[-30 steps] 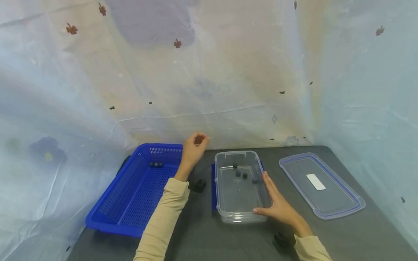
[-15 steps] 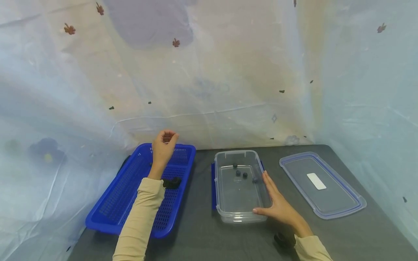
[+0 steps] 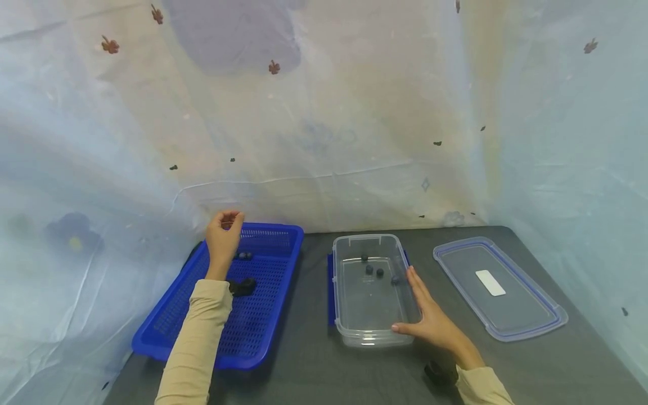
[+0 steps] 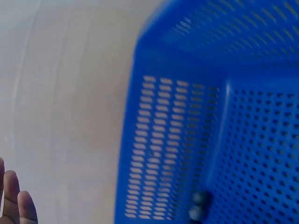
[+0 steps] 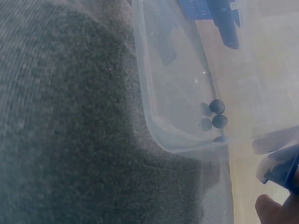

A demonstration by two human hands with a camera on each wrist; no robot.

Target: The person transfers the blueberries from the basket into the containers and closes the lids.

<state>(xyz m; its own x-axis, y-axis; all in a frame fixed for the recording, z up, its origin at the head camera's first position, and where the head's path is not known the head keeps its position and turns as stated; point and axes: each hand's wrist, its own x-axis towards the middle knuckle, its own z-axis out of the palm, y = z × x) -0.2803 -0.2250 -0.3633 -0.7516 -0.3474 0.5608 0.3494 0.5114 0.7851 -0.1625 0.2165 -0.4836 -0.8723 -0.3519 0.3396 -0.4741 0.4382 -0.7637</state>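
My left hand (image 3: 224, 239) is over the back left part of a blue slotted basket (image 3: 263, 337), fingers loosely bent, with nothing visible in them. Its fingertips (image 4: 25, 207) show at the lower left of the left wrist view. Inside the basket, several blueberries (image 3: 244, 255) lie by the far wall. To the right stands a clear plastic container (image 3: 372, 320) with several blueberries (image 3: 379, 273) loose on its floor. My right hand (image 3: 432, 322) rests on its right side, fingers along the wall and thumb on the near rim.
A clear lid (image 3: 516, 306) with a blue seal and white label lies right of the container on the dark grey table (image 3: 304, 360). Blue side latches (image 3: 331, 292) hang from the container. A patterned curtain (image 3: 354, 140) closes off the back.
My left hand has travelled left, from the gap beside the container to above the basket, and dropped slightly. My right hand and the container have stayed put.
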